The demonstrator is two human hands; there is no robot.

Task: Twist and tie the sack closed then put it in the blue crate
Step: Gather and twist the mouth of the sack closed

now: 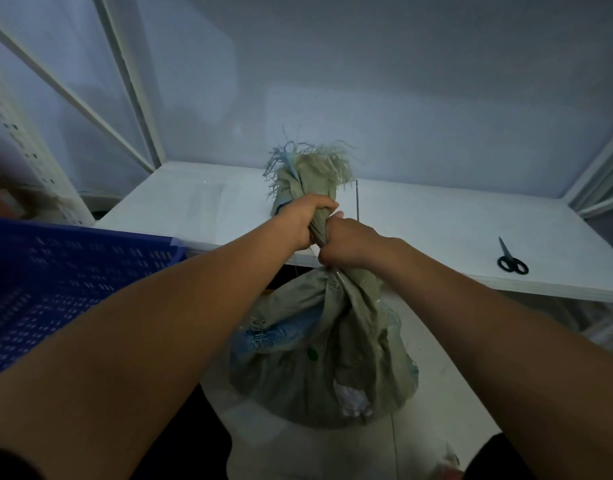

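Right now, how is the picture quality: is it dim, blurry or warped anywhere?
Head view: dim and bluish, no glare; the wide lens bows the table edge and the shelf posts; the far left edge is smeared; the sack, the left hand, the right hand and the scissors look fairly sharp; the blue crate is softer.

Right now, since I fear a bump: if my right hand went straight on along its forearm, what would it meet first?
Probably your left hand, gripping the sack just beyond the right hand; depth is unclear.

Left hand and right hand clenched, arms outstretched
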